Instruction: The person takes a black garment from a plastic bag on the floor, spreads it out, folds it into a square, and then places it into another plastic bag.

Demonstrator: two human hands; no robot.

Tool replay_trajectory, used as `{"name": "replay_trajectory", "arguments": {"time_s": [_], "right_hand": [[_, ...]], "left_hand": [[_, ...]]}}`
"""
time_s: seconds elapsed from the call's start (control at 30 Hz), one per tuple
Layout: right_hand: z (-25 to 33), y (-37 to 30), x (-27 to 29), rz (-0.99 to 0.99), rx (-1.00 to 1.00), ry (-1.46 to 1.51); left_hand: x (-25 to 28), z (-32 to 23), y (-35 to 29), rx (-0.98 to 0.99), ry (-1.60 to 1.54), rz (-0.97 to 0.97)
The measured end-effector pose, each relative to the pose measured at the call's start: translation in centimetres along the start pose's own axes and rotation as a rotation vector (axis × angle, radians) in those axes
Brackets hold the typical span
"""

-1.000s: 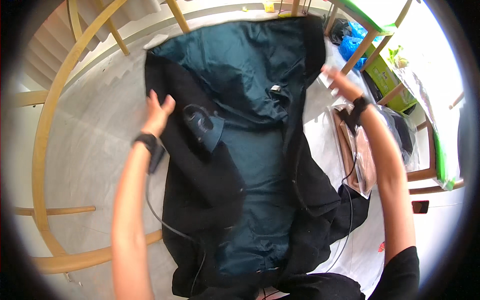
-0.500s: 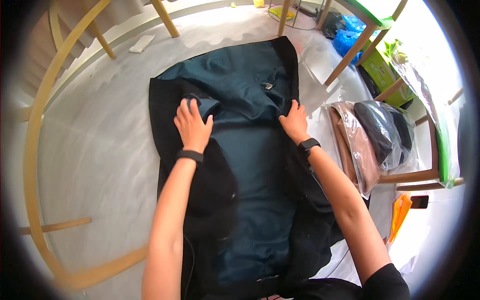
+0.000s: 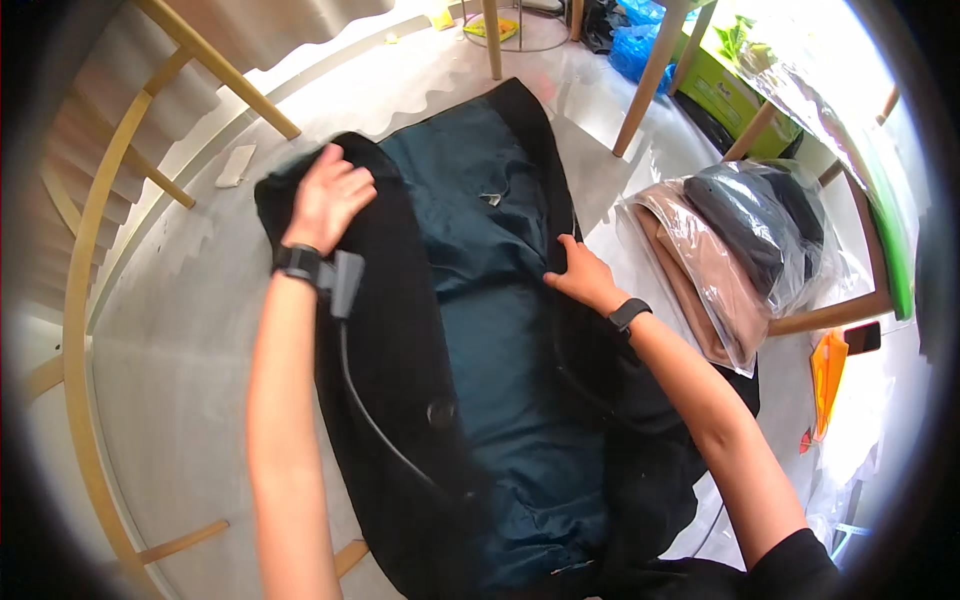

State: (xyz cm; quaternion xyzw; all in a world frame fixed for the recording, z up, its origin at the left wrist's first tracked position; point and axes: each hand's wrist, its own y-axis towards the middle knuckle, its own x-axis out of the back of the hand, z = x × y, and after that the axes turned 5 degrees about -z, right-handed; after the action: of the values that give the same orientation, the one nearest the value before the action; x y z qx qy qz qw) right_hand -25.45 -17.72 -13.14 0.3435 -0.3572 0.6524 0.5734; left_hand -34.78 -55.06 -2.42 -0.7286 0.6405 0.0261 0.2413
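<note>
A black coat with a shiny dark teal lining lies spread over the floor. Its left front panel is folded over part of the lining, with a round button showing. My left hand, slightly blurred, rests on the upper left of the black cloth with its fingers apart. Beside that wrist a grey clip-like piece with a cable hangs from the dark wristband. My right hand touches the coat's right edge, thumb and forefinger spread; its other fingers are hidden.
At the right lie clear plastic bags of folded brown and dark cloth, beside wooden chair legs. An orange packet and a phone are nearby. A curved wooden chair frame stands at the left. Blue bags and a green box are farther back.
My left hand has moved left and away from me, and the coat's left panel now lies unfolded with its black side up. My right hand has shifted slightly down and left.
</note>
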Motion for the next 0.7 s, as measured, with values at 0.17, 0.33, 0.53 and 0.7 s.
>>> {"name": "replay_trajectory", "arguments": {"time_s": [0.17,0.33,0.53,0.7], "right_hand": [[3.1,0.4,-0.5,0.096,-0.131,-0.107],[5.7,0.9,1.4,-0.361,-0.099,0.120],[16.8,-5.2,-2.5,0.760,0.456,0.313],[9.7,-11.5,1.3,0.618,0.722,0.534]], "left_hand": [[1.6,6.9,-9.1,-0.040,0.680,0.194],[2.3,13.7,-24.4,-0.175,1.236,0.422],[6.2,18.9,-35.2,0.109,1.267,0.352],[13.8,20.8,-42.6,-0.064,1.385,-0.123]]}}
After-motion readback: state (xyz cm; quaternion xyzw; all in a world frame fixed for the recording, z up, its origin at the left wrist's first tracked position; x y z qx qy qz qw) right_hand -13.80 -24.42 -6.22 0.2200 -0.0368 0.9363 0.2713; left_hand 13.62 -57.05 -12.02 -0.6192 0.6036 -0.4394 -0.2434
